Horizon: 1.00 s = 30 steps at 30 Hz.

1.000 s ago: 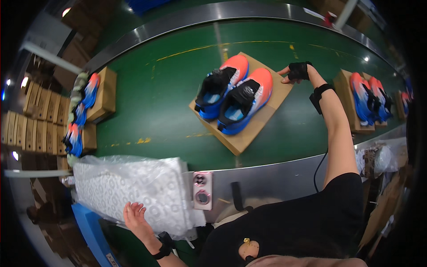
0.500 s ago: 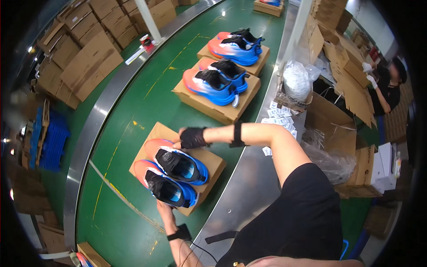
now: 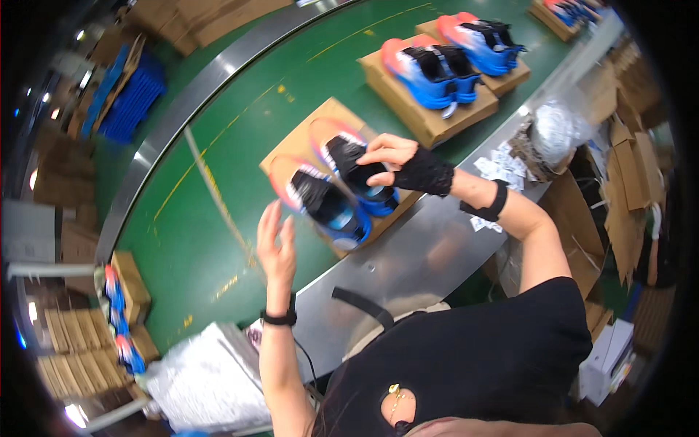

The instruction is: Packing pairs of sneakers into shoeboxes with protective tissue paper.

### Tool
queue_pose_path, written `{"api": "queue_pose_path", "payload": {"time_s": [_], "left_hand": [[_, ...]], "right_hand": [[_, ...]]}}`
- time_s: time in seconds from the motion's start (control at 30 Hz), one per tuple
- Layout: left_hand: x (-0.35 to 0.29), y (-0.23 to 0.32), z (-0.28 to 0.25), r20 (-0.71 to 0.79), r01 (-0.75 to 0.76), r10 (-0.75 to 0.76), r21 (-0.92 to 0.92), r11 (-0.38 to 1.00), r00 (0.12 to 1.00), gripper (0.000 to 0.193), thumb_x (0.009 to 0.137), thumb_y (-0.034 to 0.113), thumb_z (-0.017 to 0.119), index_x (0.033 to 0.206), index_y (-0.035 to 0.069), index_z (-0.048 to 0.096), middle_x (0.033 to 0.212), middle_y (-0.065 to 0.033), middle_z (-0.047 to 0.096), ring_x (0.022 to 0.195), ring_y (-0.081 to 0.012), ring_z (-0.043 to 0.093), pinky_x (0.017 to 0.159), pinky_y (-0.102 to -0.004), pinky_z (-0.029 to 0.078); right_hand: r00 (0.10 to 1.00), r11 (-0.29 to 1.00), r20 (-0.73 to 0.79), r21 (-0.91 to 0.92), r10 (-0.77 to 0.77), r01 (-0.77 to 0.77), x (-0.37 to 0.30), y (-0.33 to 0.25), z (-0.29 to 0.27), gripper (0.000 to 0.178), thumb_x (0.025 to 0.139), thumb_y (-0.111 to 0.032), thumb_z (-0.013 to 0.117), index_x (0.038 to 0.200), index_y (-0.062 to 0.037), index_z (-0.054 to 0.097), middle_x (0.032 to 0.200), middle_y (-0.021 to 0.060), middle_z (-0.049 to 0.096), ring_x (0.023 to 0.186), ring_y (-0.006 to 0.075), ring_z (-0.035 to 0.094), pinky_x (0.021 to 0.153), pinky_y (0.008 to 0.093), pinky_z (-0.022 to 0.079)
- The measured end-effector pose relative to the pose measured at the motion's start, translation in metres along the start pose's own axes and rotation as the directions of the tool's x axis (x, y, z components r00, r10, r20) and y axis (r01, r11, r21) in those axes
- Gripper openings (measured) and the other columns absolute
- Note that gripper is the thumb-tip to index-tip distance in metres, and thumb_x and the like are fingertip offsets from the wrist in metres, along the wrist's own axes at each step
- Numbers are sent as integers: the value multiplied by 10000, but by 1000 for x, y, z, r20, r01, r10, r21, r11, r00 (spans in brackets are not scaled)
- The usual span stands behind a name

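Our left fingers (image 3: 268,224) stand open just beside the left shoe (image 3: 320,195); our right fingers (image 3: 387,154) curl over the right shoe (image 3: 342,151), gripping or not we cannot tell. Below, a cardboard box (image 3: 333,109) carries both. Beyond our right fingers stand other shoes (image 3: 429,69); right of those fingers, white packets (image 3: 502,166); left of our left fingers, a plastic-wrapped bundle (image 3: 207,375).

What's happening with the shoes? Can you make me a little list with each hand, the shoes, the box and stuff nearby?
Left hand: open, holding nothing, near the left shoe
Right hand: black fingerless glove, fingers over the right shoe; can't tell if they touch
Shoes: left one and right shoe side by side, orange, white, blue and black
Box: brown, under both shoes, on a green surface
Nearby: more shoes on boxes, upper right
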<state>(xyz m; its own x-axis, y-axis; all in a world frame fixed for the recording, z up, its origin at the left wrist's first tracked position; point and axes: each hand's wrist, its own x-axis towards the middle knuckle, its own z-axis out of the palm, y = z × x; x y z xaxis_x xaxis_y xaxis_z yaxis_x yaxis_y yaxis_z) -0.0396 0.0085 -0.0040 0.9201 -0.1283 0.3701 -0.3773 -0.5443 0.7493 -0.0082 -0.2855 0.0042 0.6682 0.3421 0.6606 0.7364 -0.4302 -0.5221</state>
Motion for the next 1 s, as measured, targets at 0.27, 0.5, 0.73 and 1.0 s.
{"api": "queue_pose_path", "payload": {"time_s": [0.27,0.5,0.73,1.0], "left_hand": [[22,5,22,86,-289,279,140,947,956,376,726,104,644,1088,66,550,1101,-133,538,986,-267,537,842,-319,417],[91,10,10,79,-118,104,213,970,991,238,813,227,503,956,52,577,691,-184,573,656,-371,559,573,-402,452],[104,18,0,164,6,-21,94,996,986,258,807,215,539,1007,54,566,664,-156,579,597,-246,600,549,-320,448],[-43,-105,60,89,577,-570,-151,803,817,576,878,432,352,1147,-72,420,1077,-271,499,1017,-333,495,850,-363,382]], "right_hand": [[987,888,61,-432,-148,159,10,11,24,339,630,-183,691,955,-178,595,740,21,547,580,169,570,452,269,457],[734,687,301,261,609,-678,86,28,22,223,779,-253,575,860,-53,630,543,26,519,477,92,474,462,232,380],[647,599,313,246,695,-762,104,25,21,280,774,-287,571,877,-31,622,549,1,505,487,59,452,465,206,378],[713,796,405,-481,573,-367,44,-64,47,756,643,-373,626,1283,-142,296,945,242,563,915,359,543,779,403,425]]}}
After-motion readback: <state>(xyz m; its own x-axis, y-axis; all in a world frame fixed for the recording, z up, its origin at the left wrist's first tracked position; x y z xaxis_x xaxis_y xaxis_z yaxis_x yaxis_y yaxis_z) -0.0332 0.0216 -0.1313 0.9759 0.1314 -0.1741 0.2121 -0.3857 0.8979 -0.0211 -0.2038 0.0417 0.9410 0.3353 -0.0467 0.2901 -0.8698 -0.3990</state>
